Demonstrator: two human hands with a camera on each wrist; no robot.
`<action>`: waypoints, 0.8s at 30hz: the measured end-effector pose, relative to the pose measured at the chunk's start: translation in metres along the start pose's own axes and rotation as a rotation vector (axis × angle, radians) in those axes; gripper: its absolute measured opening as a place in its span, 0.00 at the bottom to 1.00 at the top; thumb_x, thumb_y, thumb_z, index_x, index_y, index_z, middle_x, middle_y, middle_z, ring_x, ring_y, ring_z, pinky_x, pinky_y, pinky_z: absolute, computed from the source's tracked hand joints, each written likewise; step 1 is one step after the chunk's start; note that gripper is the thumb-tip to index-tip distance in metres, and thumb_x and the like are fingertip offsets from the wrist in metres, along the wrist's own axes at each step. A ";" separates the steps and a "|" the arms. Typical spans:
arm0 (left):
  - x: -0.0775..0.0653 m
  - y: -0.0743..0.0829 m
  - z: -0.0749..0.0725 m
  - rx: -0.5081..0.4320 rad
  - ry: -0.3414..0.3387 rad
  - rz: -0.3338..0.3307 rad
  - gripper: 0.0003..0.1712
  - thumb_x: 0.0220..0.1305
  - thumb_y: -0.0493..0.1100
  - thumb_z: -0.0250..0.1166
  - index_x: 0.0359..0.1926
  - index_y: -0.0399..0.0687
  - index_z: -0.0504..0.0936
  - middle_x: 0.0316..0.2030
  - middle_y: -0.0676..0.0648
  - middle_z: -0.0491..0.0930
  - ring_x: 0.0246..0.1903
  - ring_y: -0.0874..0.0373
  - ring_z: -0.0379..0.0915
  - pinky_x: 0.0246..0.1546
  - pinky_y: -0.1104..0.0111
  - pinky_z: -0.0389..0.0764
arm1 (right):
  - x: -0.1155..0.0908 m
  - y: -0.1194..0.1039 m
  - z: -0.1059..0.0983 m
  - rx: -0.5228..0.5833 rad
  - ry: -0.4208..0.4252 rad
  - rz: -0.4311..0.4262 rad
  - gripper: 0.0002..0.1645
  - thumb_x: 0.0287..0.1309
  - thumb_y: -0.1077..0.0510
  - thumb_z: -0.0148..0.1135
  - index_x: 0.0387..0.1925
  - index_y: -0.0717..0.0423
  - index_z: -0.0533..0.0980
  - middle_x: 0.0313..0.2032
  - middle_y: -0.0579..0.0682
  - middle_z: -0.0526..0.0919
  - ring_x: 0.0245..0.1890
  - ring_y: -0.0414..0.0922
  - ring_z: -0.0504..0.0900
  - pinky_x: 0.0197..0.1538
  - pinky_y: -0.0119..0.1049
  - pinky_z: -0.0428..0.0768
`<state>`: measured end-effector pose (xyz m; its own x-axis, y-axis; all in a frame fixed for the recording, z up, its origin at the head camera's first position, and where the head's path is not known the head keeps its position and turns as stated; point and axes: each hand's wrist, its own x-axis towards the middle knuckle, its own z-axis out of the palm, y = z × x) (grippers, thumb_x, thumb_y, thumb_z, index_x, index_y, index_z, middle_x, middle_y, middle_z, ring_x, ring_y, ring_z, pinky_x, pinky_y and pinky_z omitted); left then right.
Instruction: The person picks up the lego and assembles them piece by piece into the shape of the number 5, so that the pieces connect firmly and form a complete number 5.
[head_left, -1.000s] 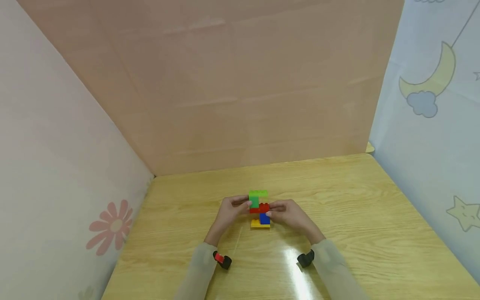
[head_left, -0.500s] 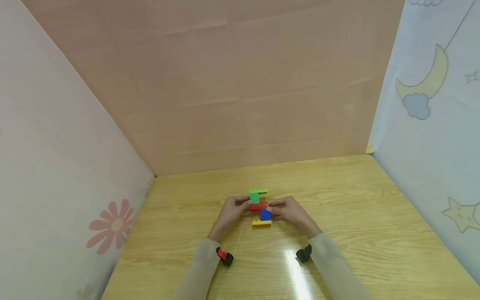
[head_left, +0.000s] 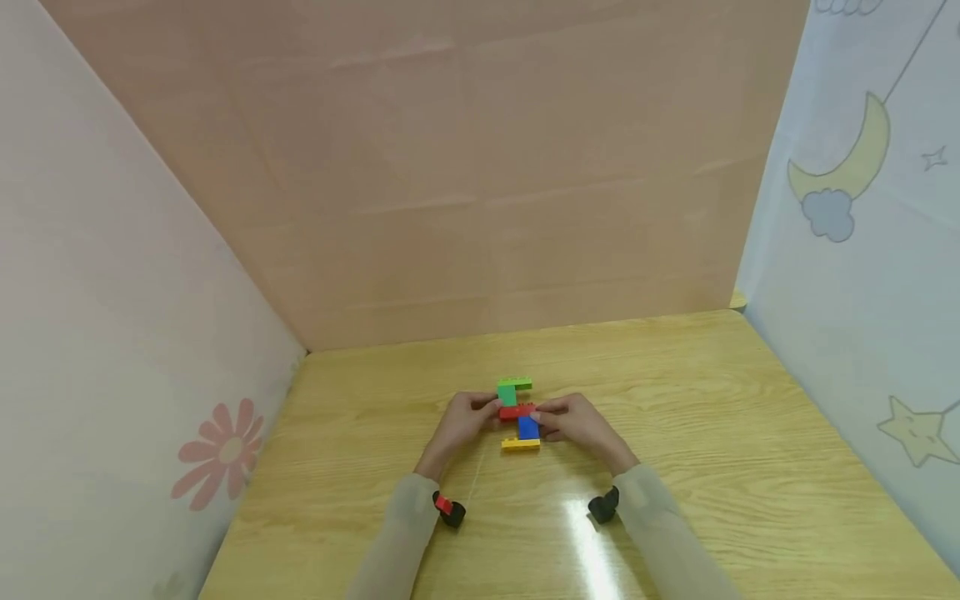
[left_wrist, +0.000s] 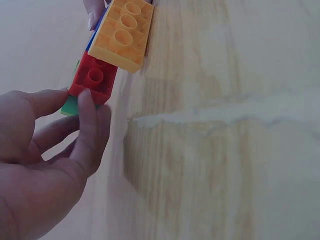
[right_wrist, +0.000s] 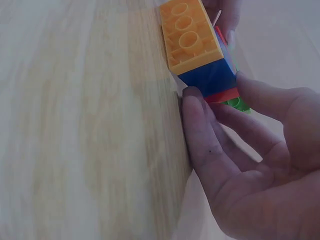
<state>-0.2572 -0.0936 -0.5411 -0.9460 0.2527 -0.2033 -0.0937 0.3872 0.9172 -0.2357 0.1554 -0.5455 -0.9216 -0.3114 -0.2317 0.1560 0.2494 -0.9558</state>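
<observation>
Between both hands is a zigzag stack of joined toy building bricks. In the head view a light green brick (head_left: 516, 383) is at its far end, then a green brick (head_left: 507, 396), a red brick (head_left: 515, 412), a blue brick (head_left: 528, 428) and a yellow brick (head_left: 521, 445) nearest me. My left hand (head_left: 462, 421) pinches the stack's left side, around the red brick's end and the green brick. On the right side, my right hand (head_left: 577, 423) pinches it by the blue and red bricks. Both wrist views show the hollow underside of the yellow brick (left_wrist: 122, 32).
The stack is over a wooden table (head_left: 360, 467). A brown panel (head_left: 480, 183) stands behind the table, with a flower-printed wall (head_left: 150, 333) at left and a moon-printed wall (head_left: 847, 333) at right. Black wrist devices (head_left: 452, 511) sit by both sleeves.
The brick stack has tilted slightly in the hands, so its red and yellow bricks show more of their sides. Both hands keep their hold, and the arms have barely shifted.
</observation>
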 end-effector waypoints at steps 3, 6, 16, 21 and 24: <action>0.001 0.000 0.001 0.031 0.004 0.000 0.21 0.78 0.52 0.63 0.61 0.46 0.86 0.52 0.46 0.89 0.41 0.60 0.82 0.45 0.68 0.85 | 0.002 0.000 0.000 -0.019 0.003 -0.006 0.24 0.74 0.54 0.64 0.59 0.72 0.81 0.47 0.64 0.90 0.40 0.49 0.91 0.49 0.45 0.91; 0.006 -0.003 0.002 0.053 0.008 0.008 0.19 0.79 0.51 0.61 0.57 0.47 0.89 0.40 0.48 0.89 0.35 0.58 0.79 0.40 0.69 0.81 | 0.003 0.000 0.002 -0.044 0.023 -0.004 0.23 0.74 0.54 0.63 0.57 0.70 0.82 0.41 0.60 0.91 0.37 0.47 0.89 0.46 0.44 0.91; 0.010 0.000 0.008 0.111 0.050 0.015 0.16 0.80 0.47 0.60 0.48 0.44 0.92 0.27 0.50 0.83 0.25 0.61 0.70 0.26 0.74 0.72 | 0.006 -0.003 0.008 -0.092 0.090 0.057 0.22 0.75 0.54 0.62 0.58 0.67 0.83 0.42 0.57 0.90 0.35 0.45 0.88 0.42 0.39 0.91; 0.010 0.001 0.010 0.118 0.080 -0.028 0.16 0.79 0.47 0.61 0.49 0.43 0.91 0.30 0.48 0.85 0.26 0.61 0.73 0.26 0.75 0.73 | 0.007 -0.001 0.010 -0.084 0.097 0.060 0.21 0.75 0.55 0.61 0.58 0.67 0.83 0.38 0.57 0.89 0.33 0.46 0.87 0.40 0.39 0.91; 0.011 -0.001 0.010 0.110 0.095 -0.049 0.17 0.79 0.48 0.62 0.52 0.41 0.90 0.33 0.48 0.87 0.28 0.62 0.76 0.27 0.75 0.75 | 0.008 0.000 0.010 -0.079 0.091 0.047 0.21 0.76 0.55 0.60 0.58 0.68 0.82 0.37 0.58 0.89 0.32 0.45 0.87 0.39 0.39 0.91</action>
<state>-0.2645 -0.0820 -0.5475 -0.9667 0.1482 -0.2084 -0.1104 0.4932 0.8629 -0.2393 0.1438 -0.5490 -0.9430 -0.2141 -0.2549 0.1744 0.3347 -0.9261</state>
